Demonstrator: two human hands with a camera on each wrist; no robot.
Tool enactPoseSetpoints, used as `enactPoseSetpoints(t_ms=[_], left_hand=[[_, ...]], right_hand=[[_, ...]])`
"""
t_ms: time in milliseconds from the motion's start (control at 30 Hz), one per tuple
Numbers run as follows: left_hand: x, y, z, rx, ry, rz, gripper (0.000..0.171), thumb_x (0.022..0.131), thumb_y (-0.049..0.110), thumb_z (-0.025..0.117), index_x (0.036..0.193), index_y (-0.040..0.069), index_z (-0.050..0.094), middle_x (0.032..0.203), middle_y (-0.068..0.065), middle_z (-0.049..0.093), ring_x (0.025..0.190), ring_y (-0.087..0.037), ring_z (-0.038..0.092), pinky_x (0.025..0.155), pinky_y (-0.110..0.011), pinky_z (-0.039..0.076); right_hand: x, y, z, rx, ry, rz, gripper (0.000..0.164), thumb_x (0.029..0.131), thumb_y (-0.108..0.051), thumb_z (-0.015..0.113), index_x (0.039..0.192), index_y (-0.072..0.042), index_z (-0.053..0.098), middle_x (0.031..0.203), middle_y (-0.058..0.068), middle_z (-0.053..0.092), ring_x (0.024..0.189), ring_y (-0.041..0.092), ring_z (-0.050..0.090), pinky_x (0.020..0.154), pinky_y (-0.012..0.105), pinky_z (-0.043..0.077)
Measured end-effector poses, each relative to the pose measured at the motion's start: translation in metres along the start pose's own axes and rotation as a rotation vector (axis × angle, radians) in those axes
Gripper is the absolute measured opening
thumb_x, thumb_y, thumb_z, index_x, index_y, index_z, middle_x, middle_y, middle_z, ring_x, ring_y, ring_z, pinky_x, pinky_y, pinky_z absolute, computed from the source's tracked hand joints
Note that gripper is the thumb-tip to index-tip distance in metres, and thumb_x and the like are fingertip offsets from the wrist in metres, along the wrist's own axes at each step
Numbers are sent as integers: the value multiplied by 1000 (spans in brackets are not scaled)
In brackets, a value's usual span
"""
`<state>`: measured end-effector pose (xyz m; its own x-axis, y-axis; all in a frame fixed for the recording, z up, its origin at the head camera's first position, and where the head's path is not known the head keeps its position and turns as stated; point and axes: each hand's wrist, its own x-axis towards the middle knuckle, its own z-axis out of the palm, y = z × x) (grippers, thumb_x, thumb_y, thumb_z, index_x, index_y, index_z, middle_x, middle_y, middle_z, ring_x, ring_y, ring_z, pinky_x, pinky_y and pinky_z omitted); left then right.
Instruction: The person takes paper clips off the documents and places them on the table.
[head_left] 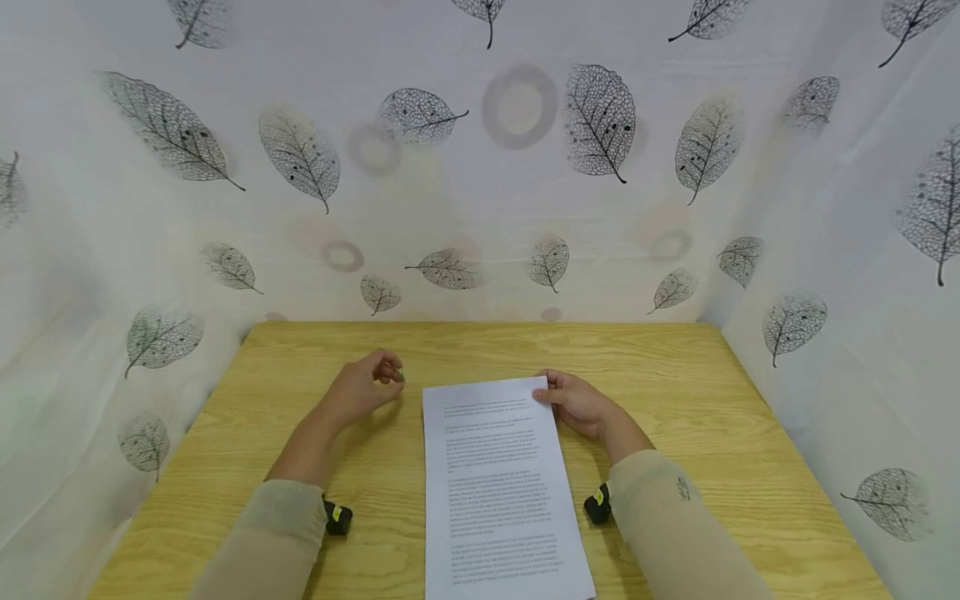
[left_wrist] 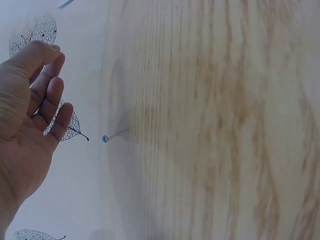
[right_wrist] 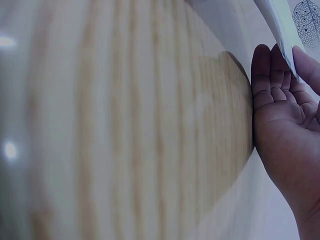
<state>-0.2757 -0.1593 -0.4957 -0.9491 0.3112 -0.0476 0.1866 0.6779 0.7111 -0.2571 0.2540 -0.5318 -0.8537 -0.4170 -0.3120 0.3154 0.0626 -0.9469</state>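
Note:
A thin stack of white printed paper (head_left: 495,483) lies at the front middle of the wooden table. My right hand (head_left: 583,406) grips its far right corner, thumb on top and fingers underneath. In the right wrist view, the paper edge (right_wrist: 281,35) runs between the thumb and fingers of this hand (right_wrist: 287,120). Left of the stack's far end, my left hand (head_left: 365,386) is held with bent fingers, apart from the paper. A small grey thing (head_left: 400,377) shows at its fingertips, too small to name. In the left wrist view, that hand (left_wrist: 35,110) hides it.
The wooden table (head_left: 675,375) ends at a pale curtain (head_left: 480,208) printed with leaves, which also hangs on both sides. Black wrist cameras sit at the left sleeve (head_left: 262,533) and the right sleeve (head_left: 667,508).

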Motion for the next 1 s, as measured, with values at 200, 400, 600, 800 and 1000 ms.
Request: enactPoseSetpoints(t_ms=[200, 400, 600, 800, 1000], left_hand=[[1, -7, 0, 10, 19, 8, 26, 102, 23, 76, 124, 16, 66, 129, -10, 72, 127, -36, 64, 113, -57, 52], [2, -10, 0, 24, 35, 6, 29, 101, 23, 77, 125, 12, 67, 135, -16, 69, 132, -41, 61, 113, -59, 52], [3, -13, -1, 20, 47, 4, 32, 100, 24, 78, 127, 11, 68, 137, -17, 68, 133, -42, 60, 115, -61, 51], [5, -22, 0, 31, 40, -19, 33, 102, 24, 77, 131, 10, 68, 140, -18, 67, 135, -41, 59, 114, -61, 52], [8, -28, 0, 103, 51, -19, 32, 101, 22, 76, 129, 7, 70, 139, -23, 67, 130, -44, 62, 108, -60, 54]], right_hand=[[1, 0, 0, 5, 12, 9, 7, 111, -8, 59, 117, -11, 57, 116, -2, 73, 109, 14, 67, 92, 27, 56], [1, 0, 0, 5, 15, 11, 7, 110, -9, 60, 117, -11, 57, 117, -2, 73, 110, 14, 66, 93, 28, 55], [1, 1, -1, 5, 14, 12, 9, 110, -9, 60, 119, -10, 57, 117, -2, 72, 110, 15, 66, 94, 28, 55], [2, 1, 0, 8, 15, 13, 10, 110, -8, 59, 120, -8, 57, 117, -2, 73, 111, 14, 66, 94, 27, 56], [1, -1, 1, 8, 20, 16, 8, 110, -7, 59, 118, -10, 57, 117, -2, 73, 111, 14, 66, 94, 27, 55]])
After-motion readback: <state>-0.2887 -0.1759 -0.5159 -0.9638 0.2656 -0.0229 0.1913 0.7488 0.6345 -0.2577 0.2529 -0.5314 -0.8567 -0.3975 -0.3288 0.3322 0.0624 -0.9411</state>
